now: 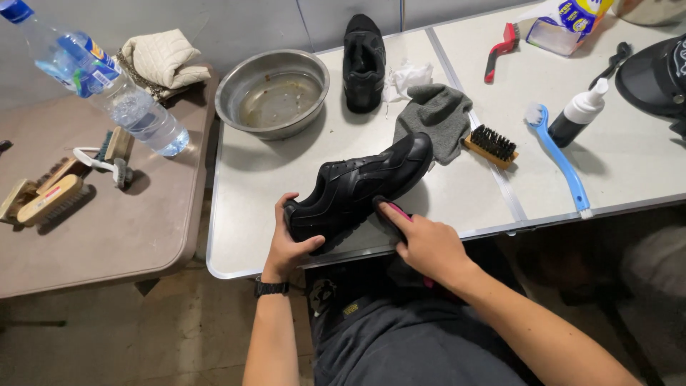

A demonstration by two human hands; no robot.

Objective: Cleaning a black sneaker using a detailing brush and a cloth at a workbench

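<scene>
**Brush against the black shoe at the table's edge**

My right hand (429, 246), closest to me above my lap, is clenched around a small brush with a pink handle (400, 213), index finger laid along its back to press it into the side of the black shoe (361, 187). My left hand (291, 239) cups the heel, thumb across the back, which steadies the shoe on the near edge of the white folding table (271, 171) with its toe pointing away.

The second black shoe (363, 61) stands at the far side beside a metal bowl (273, 93) holding a little cloudy water. A grey cloth (437, 114), a wooden brush with black bristles (491, 145) and a blue long-handled brush (564, 161) lie within reach on the right.

As for packaging: a small dark bottle with a white cap (577, 114) stands near the blue brush, a white pouch with yellow and blue print (568, 21) lies at the far edge, and a clear water bottle with a blue label (107, 78) rests on the brown table (107, 229) to the left.
</scene>
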